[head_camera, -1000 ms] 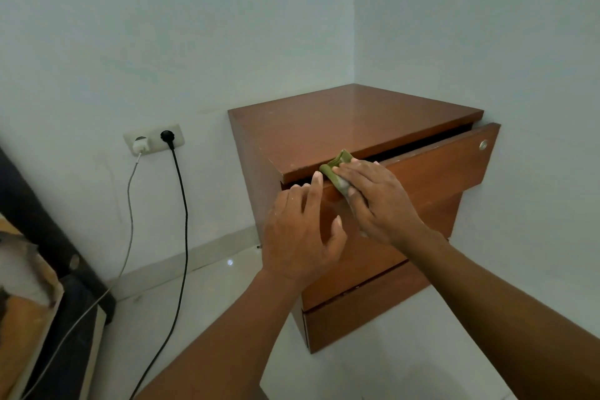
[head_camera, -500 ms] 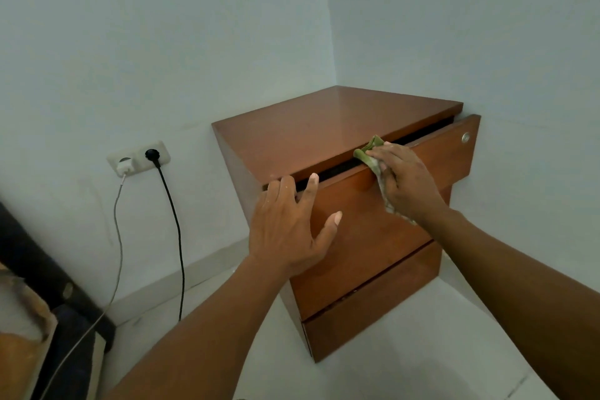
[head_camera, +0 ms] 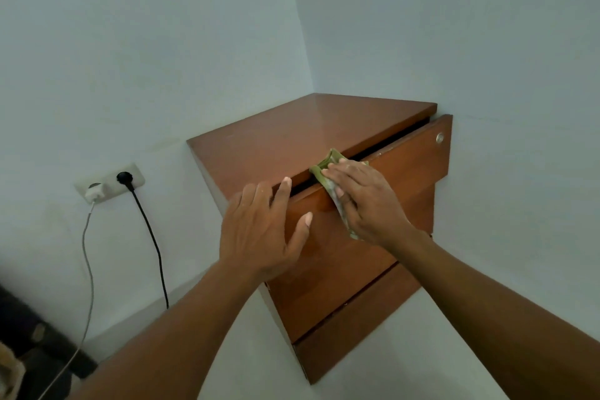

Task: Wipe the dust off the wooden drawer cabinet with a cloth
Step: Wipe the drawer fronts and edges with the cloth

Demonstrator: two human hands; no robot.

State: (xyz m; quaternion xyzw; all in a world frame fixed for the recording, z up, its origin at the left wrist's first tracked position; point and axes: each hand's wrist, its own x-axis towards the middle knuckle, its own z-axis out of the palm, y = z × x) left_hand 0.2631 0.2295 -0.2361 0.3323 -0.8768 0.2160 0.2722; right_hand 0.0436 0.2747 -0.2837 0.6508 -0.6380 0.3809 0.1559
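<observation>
- right hand [head_camera: 367,201]: fingers bent over a folded green cloth [head_camera: 327,163], clamping it onto the top edge of the top drawer front [head_camera: 406,169]; thumb hidden, so I cannot tell where it sits
- cloth: bunched end sticks out past the fingertips, up and to the left, touching the cabinet top's front lip; the rest runs under the palm and a corner pokes out below the wrist, lying against the drawer face
- dark gap between drawer and cabinet top runs straight behind the grip; drawer pulled out a little
- left hand [head_camera: 259,230]: just left of the grip, apart from the right hand; fingers straight and spread, flat on the left end of the same drawer front, fingertips reaching the gap, thumb splayed toward the right hand
- wooden drawer cabinet [head_camera: 308,130]: reddish-brown, directly under and behind both hands, set in the room corner, glossy top bare
- round metal lock [head_camera: 440,138]: far right end of the drawer front, well right of the grip
- lower drawer fronts below the hands, appear closed
- wall socket [head_camera: 110,181]: well left of the grip, with a black plug [head_camera: 124,177] and a white charger [head_camera: 94,193], each with its cable hanging down to the floor
- dark object at bottom left corner, cannot tell what
</observation>
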